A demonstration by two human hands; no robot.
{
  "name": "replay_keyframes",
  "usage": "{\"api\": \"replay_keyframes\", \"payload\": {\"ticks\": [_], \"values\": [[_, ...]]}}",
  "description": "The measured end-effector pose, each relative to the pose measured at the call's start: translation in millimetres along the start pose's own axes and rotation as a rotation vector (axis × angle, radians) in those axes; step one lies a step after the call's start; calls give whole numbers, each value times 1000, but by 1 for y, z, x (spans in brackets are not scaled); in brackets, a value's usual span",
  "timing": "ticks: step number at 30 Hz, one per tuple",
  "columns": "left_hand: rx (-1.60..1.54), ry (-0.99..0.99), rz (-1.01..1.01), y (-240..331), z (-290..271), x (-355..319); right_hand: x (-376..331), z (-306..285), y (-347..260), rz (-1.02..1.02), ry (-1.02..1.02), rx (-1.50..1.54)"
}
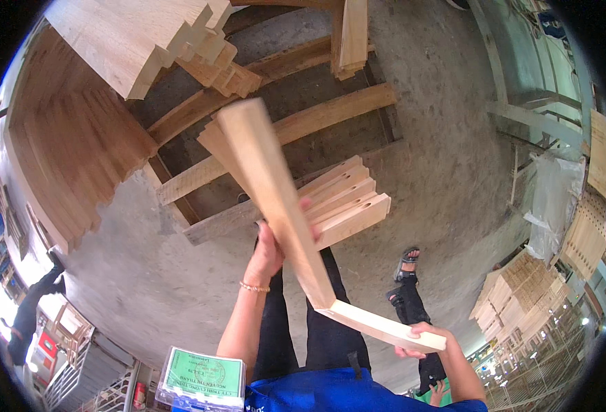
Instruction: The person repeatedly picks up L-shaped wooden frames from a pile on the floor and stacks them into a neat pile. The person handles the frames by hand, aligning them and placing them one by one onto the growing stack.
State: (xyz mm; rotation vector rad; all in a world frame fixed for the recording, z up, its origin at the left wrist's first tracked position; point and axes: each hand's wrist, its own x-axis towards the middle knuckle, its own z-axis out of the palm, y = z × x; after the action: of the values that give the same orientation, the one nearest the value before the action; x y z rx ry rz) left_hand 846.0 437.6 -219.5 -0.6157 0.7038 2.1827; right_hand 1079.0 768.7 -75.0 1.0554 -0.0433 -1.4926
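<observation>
Both my hands hold a pale, bent wooden piece (275,178) across the front of my body. Its long arm points up and away, slightly smeared by motion; the shorter arm angles off toward the right. My left hand (269,253), with a beaded bracelet at the wrist, wraps the middle of the long arm from below, fingertips showing on its far side. At the short arm's end, my right hand (424,338) grips with thumb on top. Just behind the piece lies a small row of wooden parts (358,220) with slots in their ends.
A slatted wooden pallet (337,113) sits on the concrete floor (440,137). Tall stacks of boards (70,130) stand at the left, with more blocks (131,41) above. Another person's sandalled foot (407,262) is at the right, near piled wooden parts (519,292).
</observation>
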Motion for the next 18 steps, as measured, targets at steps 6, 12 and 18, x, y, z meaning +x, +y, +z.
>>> {"api": "replay_keyframes", "payload": {"ticks": [6, 12, 18], "values": [[292, 726, 161, -24, -88, -33, 54, -12, -76, -459, 105, 86], [472, 826, 318, -2, -96, 9, 74, -14, -161, -530, 252, 32], [949, 979, 626, 21, -108, 72, 65, -23, -249, -1031, 1068, -449]]}}
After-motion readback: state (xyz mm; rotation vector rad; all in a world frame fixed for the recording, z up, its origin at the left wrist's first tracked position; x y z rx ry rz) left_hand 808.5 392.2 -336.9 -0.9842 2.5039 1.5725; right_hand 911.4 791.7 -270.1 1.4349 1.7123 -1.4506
